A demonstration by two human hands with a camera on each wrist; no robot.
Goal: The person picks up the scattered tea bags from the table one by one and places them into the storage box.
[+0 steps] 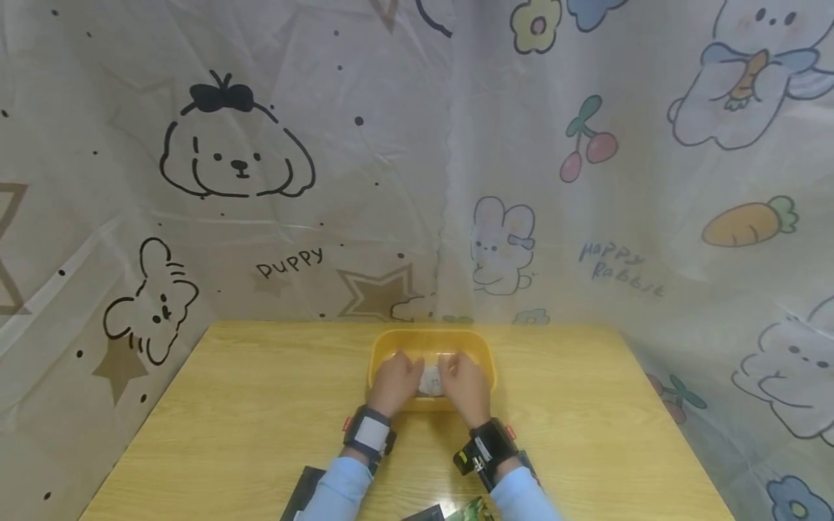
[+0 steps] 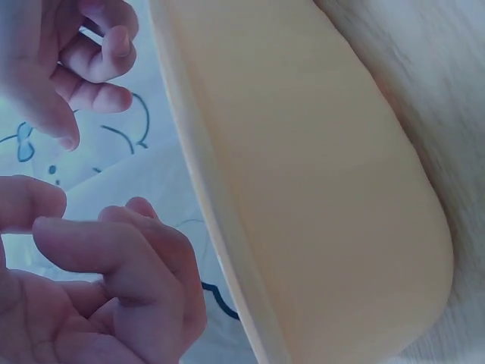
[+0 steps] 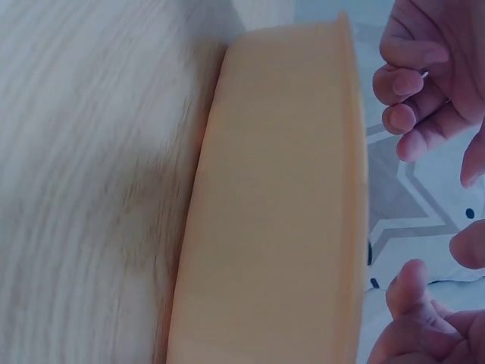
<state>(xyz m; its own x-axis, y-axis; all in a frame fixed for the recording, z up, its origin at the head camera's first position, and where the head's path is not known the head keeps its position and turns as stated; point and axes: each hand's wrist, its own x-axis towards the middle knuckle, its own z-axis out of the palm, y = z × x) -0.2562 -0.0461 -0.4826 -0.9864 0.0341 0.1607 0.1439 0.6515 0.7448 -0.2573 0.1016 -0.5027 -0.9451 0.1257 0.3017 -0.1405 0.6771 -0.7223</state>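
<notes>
A yellow plastic bin (image 1: 433, 406) stands on the table in the head view, with both hands over it. A whitish thing (image 1: 430, 381) shows in it between the hands, its kind unclear. My left hand (image 1: 396, 382) has loosely curled fingers; in the left wrist view its thumb and forefinger nearly meet, with nothing visible between them. On the other side, my right hand (image 1: 466, 385) also has bent fingers, and the left wrist view shows its thumb apart from them. Both wrist views are largely filled by the bin's outer wall (image 2: 318, 182).
The wooden table (image 1: 260, 405) bears dark flat objects (image 1: 305, 490) near the left forearm and a green-patterned item (image 1: 474, 511) at the bottom edge, cut off by the frame. A printed curtain (image 1: 391, 145) hangs behind the table and along its sides.
</notes>
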